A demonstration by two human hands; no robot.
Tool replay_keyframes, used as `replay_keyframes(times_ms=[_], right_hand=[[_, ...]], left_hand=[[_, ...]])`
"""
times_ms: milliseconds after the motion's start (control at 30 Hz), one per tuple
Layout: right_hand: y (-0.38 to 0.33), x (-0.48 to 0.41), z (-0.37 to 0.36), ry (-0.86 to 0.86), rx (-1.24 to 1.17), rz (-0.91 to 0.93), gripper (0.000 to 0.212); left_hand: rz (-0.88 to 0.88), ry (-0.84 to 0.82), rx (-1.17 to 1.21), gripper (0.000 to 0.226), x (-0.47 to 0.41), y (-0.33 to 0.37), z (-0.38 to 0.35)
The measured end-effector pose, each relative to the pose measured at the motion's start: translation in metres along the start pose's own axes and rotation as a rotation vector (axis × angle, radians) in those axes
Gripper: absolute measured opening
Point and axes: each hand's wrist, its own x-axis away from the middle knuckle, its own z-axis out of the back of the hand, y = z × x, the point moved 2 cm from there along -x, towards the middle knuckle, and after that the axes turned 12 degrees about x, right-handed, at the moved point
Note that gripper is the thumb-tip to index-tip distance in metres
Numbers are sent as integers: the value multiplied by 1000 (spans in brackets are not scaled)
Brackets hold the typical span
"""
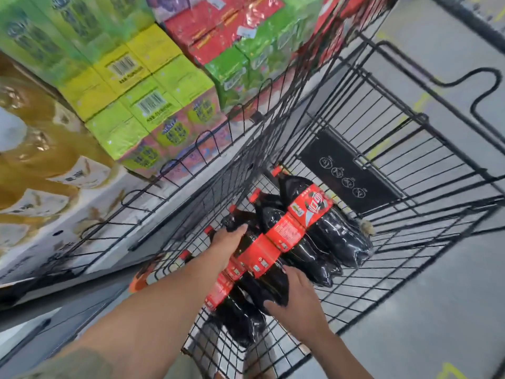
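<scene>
While outstretched, left hand [229,242] on bottles [285,234]

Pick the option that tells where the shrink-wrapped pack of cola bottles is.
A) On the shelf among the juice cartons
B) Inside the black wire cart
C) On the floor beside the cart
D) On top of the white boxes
B: the pack of cola bottles is inside the wire cart, held by the left hand near the necks and the right hand nearer the bases.
</scene>
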Motion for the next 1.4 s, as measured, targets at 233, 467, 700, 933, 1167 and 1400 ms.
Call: replay_keyframes(times_ms=[233, 467, 700, 933, 1167, 1400], right_hand=[[15, -21, 1, -3, 11, -31, 96], [14, -33, -4, -56, 42, -85, 100], [11, -47, 3, -88, 175, -118, 118], [10, -52, -6, -114, 279, -126, 132], [5, -38, -14, -30, 186, -81, 145], [-17, -6, 13, 176, -59, -1, 130]], left_hand=[[160, 38, 81, 115, -41, -3, -15], [174, -2, 275, 133, -89, -31, -9], [129, -145, 345, 43, -21, 4, -15], [26, -143, 357, 61, -14, 2, -10], [-77, -180, 347, 62, 23, 15, 2], [-231, -292, 357, 73, 60, 44, 22]])
